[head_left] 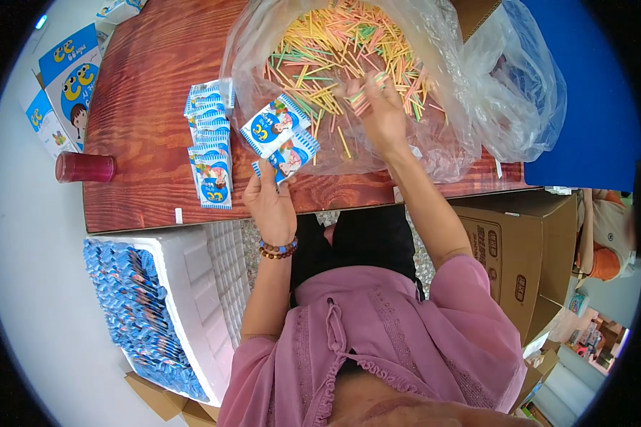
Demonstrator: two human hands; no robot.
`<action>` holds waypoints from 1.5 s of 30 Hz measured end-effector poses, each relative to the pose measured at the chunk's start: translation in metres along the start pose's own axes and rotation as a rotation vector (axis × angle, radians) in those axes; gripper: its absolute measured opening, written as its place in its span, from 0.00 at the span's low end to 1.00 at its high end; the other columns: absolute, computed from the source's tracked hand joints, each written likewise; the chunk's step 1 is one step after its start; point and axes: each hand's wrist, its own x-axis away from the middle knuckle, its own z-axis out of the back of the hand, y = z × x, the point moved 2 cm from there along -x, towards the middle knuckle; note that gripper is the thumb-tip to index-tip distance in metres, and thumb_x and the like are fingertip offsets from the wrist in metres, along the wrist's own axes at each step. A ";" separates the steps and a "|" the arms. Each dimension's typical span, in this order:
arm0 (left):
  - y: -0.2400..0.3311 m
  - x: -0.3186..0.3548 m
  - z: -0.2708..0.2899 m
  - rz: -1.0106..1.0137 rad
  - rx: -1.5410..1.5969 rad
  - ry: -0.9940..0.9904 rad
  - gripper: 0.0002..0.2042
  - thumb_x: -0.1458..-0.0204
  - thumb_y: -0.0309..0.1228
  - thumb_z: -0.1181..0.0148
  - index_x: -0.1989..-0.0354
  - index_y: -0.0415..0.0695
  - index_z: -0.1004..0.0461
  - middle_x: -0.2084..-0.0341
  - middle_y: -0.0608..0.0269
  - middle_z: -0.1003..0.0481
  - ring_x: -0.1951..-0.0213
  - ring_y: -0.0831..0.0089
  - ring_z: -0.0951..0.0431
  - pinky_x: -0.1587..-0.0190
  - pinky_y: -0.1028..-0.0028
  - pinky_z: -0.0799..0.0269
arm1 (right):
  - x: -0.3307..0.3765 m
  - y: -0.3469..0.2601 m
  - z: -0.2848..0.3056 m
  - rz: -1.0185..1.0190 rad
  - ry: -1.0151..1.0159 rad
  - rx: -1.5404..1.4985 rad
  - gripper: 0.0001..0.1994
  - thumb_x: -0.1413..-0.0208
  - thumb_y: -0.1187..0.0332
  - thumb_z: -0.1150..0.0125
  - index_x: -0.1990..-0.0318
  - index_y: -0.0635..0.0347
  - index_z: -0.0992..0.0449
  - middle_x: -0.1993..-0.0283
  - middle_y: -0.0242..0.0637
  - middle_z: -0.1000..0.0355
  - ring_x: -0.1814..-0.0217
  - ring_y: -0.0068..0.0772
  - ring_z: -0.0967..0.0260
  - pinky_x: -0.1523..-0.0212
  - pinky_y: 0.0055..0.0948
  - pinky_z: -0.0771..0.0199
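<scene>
Pinching packets [274,127] by edge with left hand [271,203], perhaps to avoid crushing; clasping sticks [363,98] together in right hand [384,119].

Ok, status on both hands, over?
Left hand: pinching blue-and-white packets. Right hand: holding pastel sticks at the open plastic bag. Nothing visibly blocking either.

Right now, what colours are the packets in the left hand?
Mainly blue and white packets, with striped ends; the head view shows them best.
</scene>
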 end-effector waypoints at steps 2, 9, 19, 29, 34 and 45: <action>-0.004 -0.004 -0.007 0.010 0.035 -0.034 0.11 0.39 0.34 0.48 0.61 0.38 0.25 0.64 0.64 0.22 0.64 0.78 0.23 0.64 0.77 0.29 | 0.006 -0.020 -0.023 0.111 0.015 -0.440 0.05 0.35 0.68 0.57 0.59 0.59 0.36 0.65 0.36 0.33 0.51 0.39 0.31 0.44 0.45 0.35; -0.027 -0.006 -0.021 0.087 0.132 -0.075 0.11 0.38 0.34 0.50 0.56 0.40 0.27 0.60 0.66 0.23 0.60 0.79 0.24 0.60 0.76 0.28 | 0.034 -0.043 -0.079 0.346 0.036 -0.509 0.07 0.35 0.65 0.56 0.56 0.59 0.38 0.65 0.39 0.31 0.50 0.45 0.32 0.42 0.47 0.38; -0.026 -0.006 -0.026 0.003 0.204 -0.049 0.11 0.38 0.32 0.51 0.54 0.38 0.28 0.57 0.63 0.24 0.56 0.76 0.25 0.54 0.72 0.28 | 0.057 -0.027 -0.094 0.292 0.038 -0.422 0.06 0.35 0.68 0.57 0.55 0.60 0.40 0.55 0.47 0.29 0.45 0.46 0.33 0.40 0.45 0.39; -0.022 -0.015 -0.019 0.032 0.315 -0.103 0.12 0.38 0.32 0.51 0.51 0.39 0.30 0.54 0.63 0.26 0.54 0.73 0.25 0.50 0.69 0.29 | 0.062 -0.023 -0.085 0.324 -0.244 0.229 0.24 0.36 0.63 0.56 0.36 0.66 0.45 0.32 0.48 0.46 0.31 0.40 0.48 0.33 0.39 0.50; -0.011 -0.018 -0.016 0.118 0.414 -0.162 0.13 0.38 0.36 0.52 0.51 0.42 0.30 0.54 0.62 0.26 0.53 0.70 0.25 0.49 0.66 0.29 | 0.062 -0.044 -0.091 0.274 -0.173 0.062 0.20 0.40 0.65 0.47 0.43 0.66 0.35 0.40 0.43 0.37 0.37 0.35 0.40 0.38 0.35 0.43; 0.000 -0.017 0.005 0.037 0.272 -0.243 0.14 0.40 0.29 0.49 0.47 0.38 0.34 0.52 0.59 0.27 0.52 0.70 0.26 0.48 0.68 0.30 | 0.040 -0.032 -0.089 0.093 -0.463 0.453 0.10 0.46 0.73 0.39 0.56 0.64 0.26 0.62 0.32 0.27 0.61 0.18 0.31 0.63 0.19 0.31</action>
